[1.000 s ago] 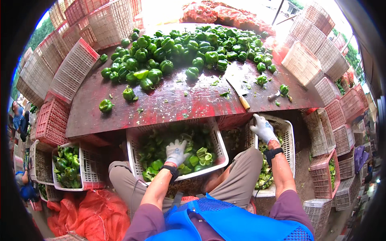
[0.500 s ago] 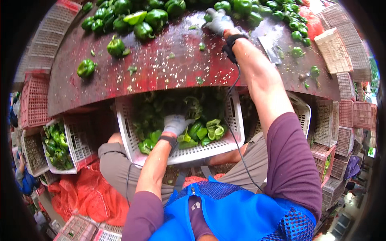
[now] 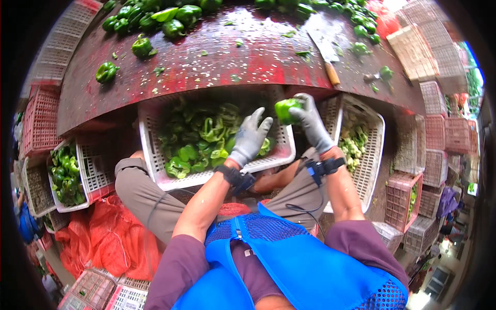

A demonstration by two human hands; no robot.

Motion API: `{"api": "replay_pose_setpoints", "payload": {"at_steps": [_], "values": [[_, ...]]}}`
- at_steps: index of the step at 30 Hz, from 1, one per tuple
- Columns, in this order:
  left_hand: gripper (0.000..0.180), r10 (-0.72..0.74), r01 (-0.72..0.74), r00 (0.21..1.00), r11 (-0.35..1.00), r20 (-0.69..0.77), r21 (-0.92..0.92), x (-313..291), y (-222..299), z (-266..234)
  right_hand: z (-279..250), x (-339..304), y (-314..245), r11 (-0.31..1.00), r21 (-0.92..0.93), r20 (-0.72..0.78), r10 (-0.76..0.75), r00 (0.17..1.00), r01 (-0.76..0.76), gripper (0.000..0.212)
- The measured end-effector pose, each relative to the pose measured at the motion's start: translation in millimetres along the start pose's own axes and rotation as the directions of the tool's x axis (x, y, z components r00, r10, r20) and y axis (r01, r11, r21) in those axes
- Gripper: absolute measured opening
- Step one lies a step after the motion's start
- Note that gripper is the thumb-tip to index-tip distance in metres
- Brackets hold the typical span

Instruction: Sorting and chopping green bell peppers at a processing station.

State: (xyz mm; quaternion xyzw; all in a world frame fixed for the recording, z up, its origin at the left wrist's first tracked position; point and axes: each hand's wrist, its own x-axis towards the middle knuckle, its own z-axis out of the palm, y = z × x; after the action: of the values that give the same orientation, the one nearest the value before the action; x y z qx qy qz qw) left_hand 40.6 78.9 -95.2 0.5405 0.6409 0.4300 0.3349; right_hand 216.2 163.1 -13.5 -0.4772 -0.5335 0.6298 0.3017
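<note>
Gloved in grey, my right hand (image 3: 311, 121) grips a green bell pepper (image 3: 288, 110) just below the table's near edge. My left hand (image 3: 249, 139), gloved too, hangs over the right part of a white plastic crate (image 3: 217, 177) with its fingers apart and nothing in them. Inside that crate lie cut and opened green peppers (image 3: 199, 144). The held pepper is beside my left fingers but not touching them. A cleaver with a wooden handle (image 3: 331, 74) rests on the table (image 3: 206, 77) beyond my right hand.
Whole green peppers (image 3: 134, 20) are heaped along the table's far side. Another white crate (image 3: 373, 170) at my right holds pale pepper cores (image 3: 353, 146). Red mesh sacks (image 3: 111, 237) lie at my left, beside a crate of peppers (image 3: 67, 175). Stacked crates (image 3: 44, 121) stand around.
My right hand has come back from the far peppers with one in its grip. My left hand has risen out of the crate's peppers and moved right. The view has shifted.
</note>
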Motion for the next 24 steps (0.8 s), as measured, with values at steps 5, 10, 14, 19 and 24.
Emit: {"api": "replay_pose_setpoints", "payload": {"at_steps": [5,10,14,19,24], "values": [[0.045,-0.08,0.138,0.981,0.929,0.176,-0.344,-1.1,-3.4,77.1,-12.8,-21.2,72.1,0.874,-0.479,-0.185,-0.013,0.983,-0.079,0.033],[0.051,-0.018,0.015,0.999,0.996,0.027,0.091,-23.9,-35.0,141.5,-3.2,-16.9,94.1,0.797,-0.597,-0.435,-0.226,0.871,-0.091,0.035],[0.056,-0.085,0.08,0.988,0.996,0.127,0.051,-27.2,-28.4,158.5,-12.9,-22.7,91.5,0.729,-0.647,-0.526,-0.213,0.824,-0.225,0.037],[0.053,-0.304,0.306,0.952,0.945,0.034,-0.118,-10.1,-47.0,162.2,-1.4,20.0,84.6,0.67,-0.703,-0.469,-0.183,0.864,-0.239,0.045],[0.056,-0.27,0.272,0.962,0.947,0.035,-0.171,2.7,-32.5,130.6,2.4,31.7,88.9,0.665,-0.689,-0.515,-0.171,0.84,-0.287,0.051]]}}
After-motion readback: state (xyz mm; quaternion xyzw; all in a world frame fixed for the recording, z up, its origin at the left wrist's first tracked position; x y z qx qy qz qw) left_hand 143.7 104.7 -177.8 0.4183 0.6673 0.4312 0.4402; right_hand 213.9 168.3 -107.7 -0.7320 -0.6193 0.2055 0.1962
